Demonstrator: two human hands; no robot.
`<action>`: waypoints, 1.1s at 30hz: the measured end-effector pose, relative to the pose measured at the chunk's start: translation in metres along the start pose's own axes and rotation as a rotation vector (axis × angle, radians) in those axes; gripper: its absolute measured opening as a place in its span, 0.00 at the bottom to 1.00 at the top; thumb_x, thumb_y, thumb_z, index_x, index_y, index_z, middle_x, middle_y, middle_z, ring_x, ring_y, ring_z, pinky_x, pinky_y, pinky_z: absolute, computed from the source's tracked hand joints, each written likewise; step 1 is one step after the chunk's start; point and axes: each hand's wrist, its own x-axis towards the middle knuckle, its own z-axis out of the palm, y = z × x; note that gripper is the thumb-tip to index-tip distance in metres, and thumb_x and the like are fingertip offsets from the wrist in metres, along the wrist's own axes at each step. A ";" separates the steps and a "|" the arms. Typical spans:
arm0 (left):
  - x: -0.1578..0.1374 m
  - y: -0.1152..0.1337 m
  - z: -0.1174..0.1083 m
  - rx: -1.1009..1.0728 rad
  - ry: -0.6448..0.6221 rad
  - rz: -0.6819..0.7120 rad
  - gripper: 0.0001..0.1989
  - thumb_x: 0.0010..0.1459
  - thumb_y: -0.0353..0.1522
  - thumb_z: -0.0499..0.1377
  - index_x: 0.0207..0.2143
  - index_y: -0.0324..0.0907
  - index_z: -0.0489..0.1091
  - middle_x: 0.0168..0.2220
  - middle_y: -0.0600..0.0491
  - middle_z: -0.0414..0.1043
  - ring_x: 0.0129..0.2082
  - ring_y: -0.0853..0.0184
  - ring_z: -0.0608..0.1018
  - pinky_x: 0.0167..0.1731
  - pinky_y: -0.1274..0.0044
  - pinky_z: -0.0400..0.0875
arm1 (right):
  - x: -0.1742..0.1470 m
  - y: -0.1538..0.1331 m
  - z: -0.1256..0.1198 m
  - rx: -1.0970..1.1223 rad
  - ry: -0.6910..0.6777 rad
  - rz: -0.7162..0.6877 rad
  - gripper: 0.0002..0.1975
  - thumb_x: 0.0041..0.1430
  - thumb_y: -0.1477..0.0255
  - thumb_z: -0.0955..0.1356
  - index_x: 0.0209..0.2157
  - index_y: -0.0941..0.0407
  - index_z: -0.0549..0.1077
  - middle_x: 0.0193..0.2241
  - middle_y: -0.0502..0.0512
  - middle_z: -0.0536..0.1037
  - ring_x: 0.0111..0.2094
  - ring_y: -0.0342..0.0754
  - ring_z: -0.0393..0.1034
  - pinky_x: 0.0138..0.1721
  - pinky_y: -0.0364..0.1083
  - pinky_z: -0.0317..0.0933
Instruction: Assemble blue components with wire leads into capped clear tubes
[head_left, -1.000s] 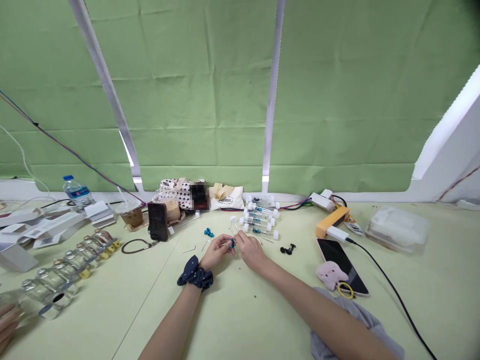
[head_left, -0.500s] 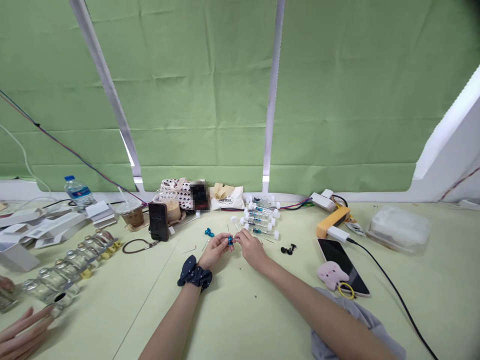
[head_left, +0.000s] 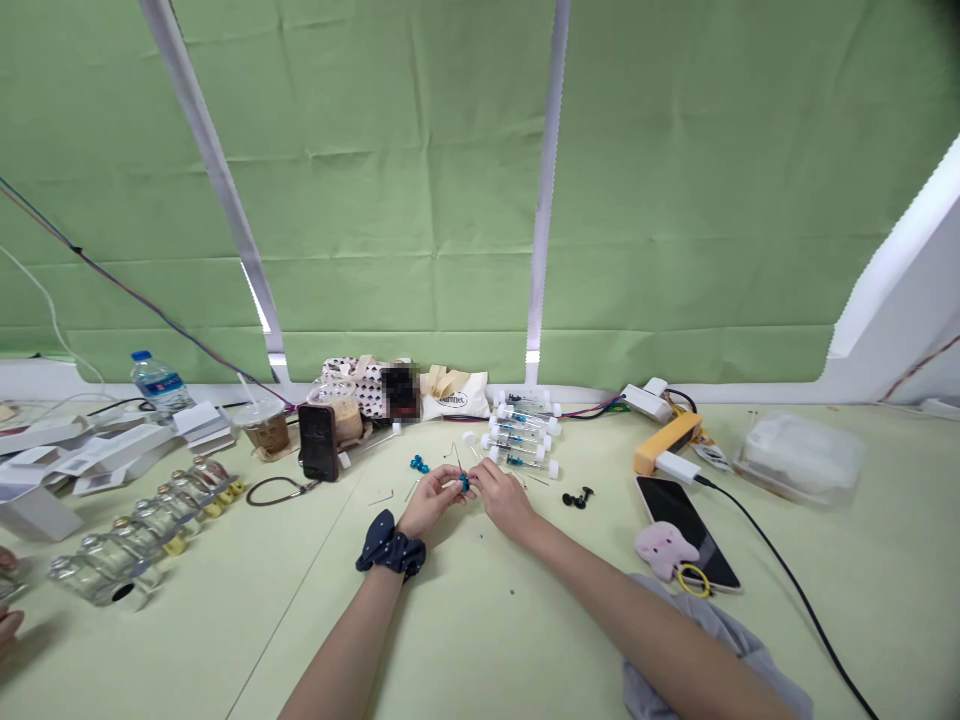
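Observation:
My left hand [head_left: 429, 502] pinches a small shiny blue metal part [head_left: 464, 483] between thumb and fingers. A thin bent rod, shaped like a hex key [head_left: 457, 457], stands up from that part. My right hand [head_left: 504, 500] is closed, its fingertips at the right side of the blue part; what it grips is too small to make out. Several more blue parts [head_left: 419, 464] lie just beyond my left hand. Another thin bent rod [head_left: 381, 497] lies to its left. Behind my right hand are several clear tubes with white caps [head_left: 517, 437].
Black knob-like pieces [head_left: 576, 499], a phone [head_left: 686, 530] and a yellow power strip [head_left: 666, 444] are on the right. Glass bottles [head_left: 142, 530], an upright black phone [head_left: 318, 443] and a drink cup [head_left: 264, 428] stand left. Another person's hand [head_left: 9, 632] shows at the left edge.
The blue part has turned slightly between my fingers, and the thin rod's bent end shows more clearly. At left, the other person's hand has drawn back from the bottles toward the edge.

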 end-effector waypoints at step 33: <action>0.000 -0.004 -0.003 0.002 0.043 0.006 0.16 0.46 0.36 0.64 0.34 0.37 0.66 0.31 0.51 0.73 0.30 0.66 0.78 0.33 0.74 0.71 | 0.003 0.001 -0.009 -0.015 0.007 -0.084 0.08 0.62 0.78 0.57 0.34 0.58 0.65 0.34 0.55 0.65 0.30 0.43 0.63 0.30 0.41 0.57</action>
